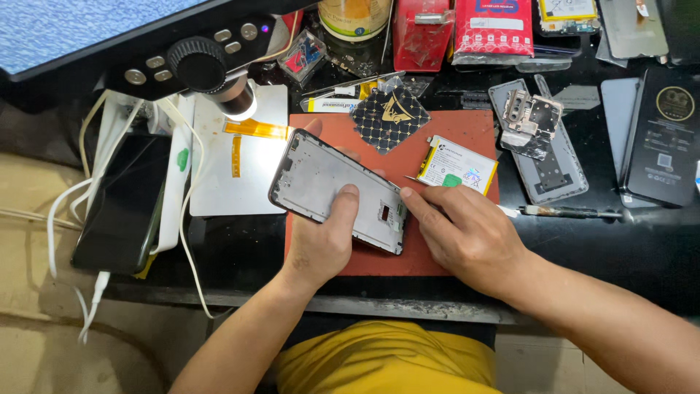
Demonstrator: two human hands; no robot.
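Gripping a bare phone frame [337, 191] tilted above the red mat [452, 131], our left hand [321, 244] has its thumb pressed on the inner face and fingers curled beneath. Our right hand [467, 233] pinches thin tweezers [417, 181] at the frame's lower edge, fingers drawn close together. We judge a slip here could scratch the frame or flick a small part into the clutter. The battery [457, 166] lies just beside the tip, where a stray jab could pierce it.
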